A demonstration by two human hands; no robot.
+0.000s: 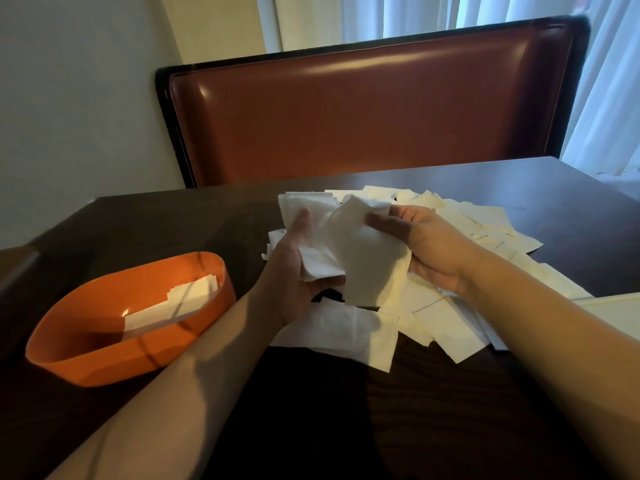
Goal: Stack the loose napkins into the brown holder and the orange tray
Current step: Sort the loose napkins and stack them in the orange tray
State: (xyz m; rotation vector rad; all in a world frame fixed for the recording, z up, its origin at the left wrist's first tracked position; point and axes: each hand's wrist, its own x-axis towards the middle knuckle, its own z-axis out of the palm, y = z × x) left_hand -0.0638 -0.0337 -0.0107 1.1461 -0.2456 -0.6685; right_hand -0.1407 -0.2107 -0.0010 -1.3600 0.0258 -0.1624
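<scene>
Napkins [450, 306] everywhere, basically: a big loose heap of white ones is spread over the dark wooden table [346, 410], mostly on the right half and toward the middle. Only one view here, the head camera looking down at both arms.

The left hand [294, 268] is palm up with a small bunch of held napkins [322, 237] lying across it, thumb pressing down on top, so it's clamped on that bunch. The right hand [422, 244] comes in from the other side and pinches a single napkin [370, 258] between thumb and fingers, right against the left hand's bunch. Both hands are lifted a bit above the heap, not resting on it.

The orange tray [86, 362] sits on the table to the left, near the left forearm, and already has a few flat napkins in the tray [173, 303] laid along its bottom. Can't spot the brown holder anywhere in this shot.

Behind the table there's a reddish-brown leather chair back [363, 109], with pale curtains [609, 98] at the upper right.
</scene>
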